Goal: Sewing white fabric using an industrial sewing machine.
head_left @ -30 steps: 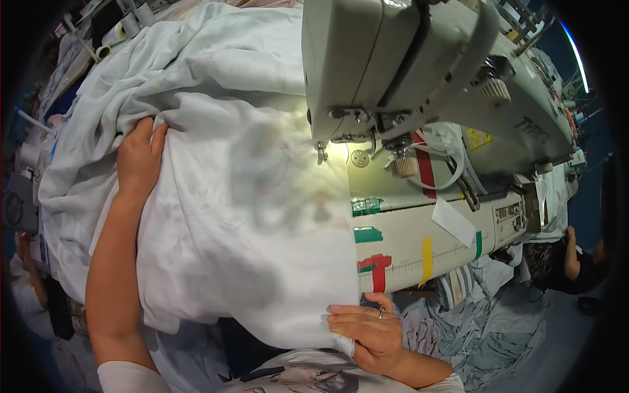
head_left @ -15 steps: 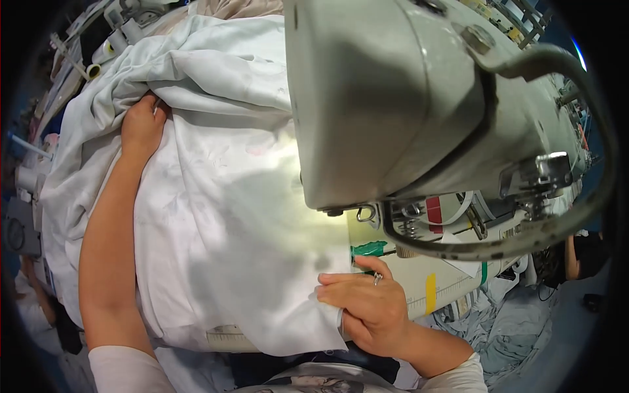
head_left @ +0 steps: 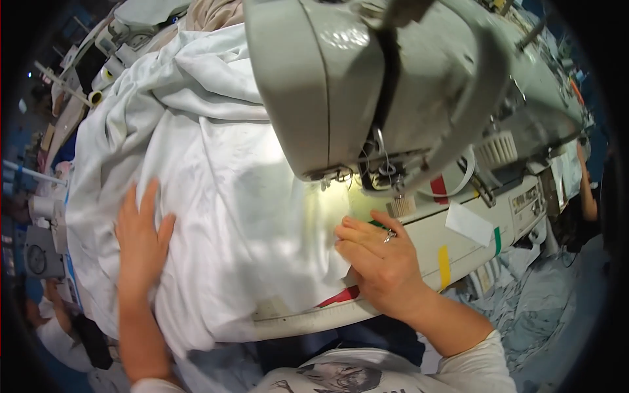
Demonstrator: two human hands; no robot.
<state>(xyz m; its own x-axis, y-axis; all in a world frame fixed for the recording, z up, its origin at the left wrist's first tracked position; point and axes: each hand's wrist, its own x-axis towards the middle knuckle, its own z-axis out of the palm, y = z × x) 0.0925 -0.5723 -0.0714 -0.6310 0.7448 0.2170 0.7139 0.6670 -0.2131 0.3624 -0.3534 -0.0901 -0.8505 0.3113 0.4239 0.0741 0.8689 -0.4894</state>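
Observation:
White fabric (head_left: 216,223) spreads over the bed of a sewing machine (head_left: 308,85) and bunches into folds at the far left. Flat on its left part lies my left hand (head_left: 143,242), fingers spread and slightly blurred, holding nothing. At the cloth's right edge, just nearer than the lit needle area (head_left: 337,190), my right hand (head_left: 385,265) grips the fabric edge with bent fingers. A ring shows on one finger. The fingertips' exact hold is partly hidden by the hand itself.
Yellow tape (head_left: 444,265), red tape (head_left: 339,298) and a white paper piece (head_left: 468,223) are on the machine table. Thread cones (head_left: 108,72) stand at the far left. Pale cloth (head_left: 504,321) is heaped at the lower right. Another person's arm (head_left: 585,183) shows at far right.
My left hand has come out of the far folds, moving nearer, and now lies open. The right hand has moved slightly farther away with the cloth edge. The view has shifted too.

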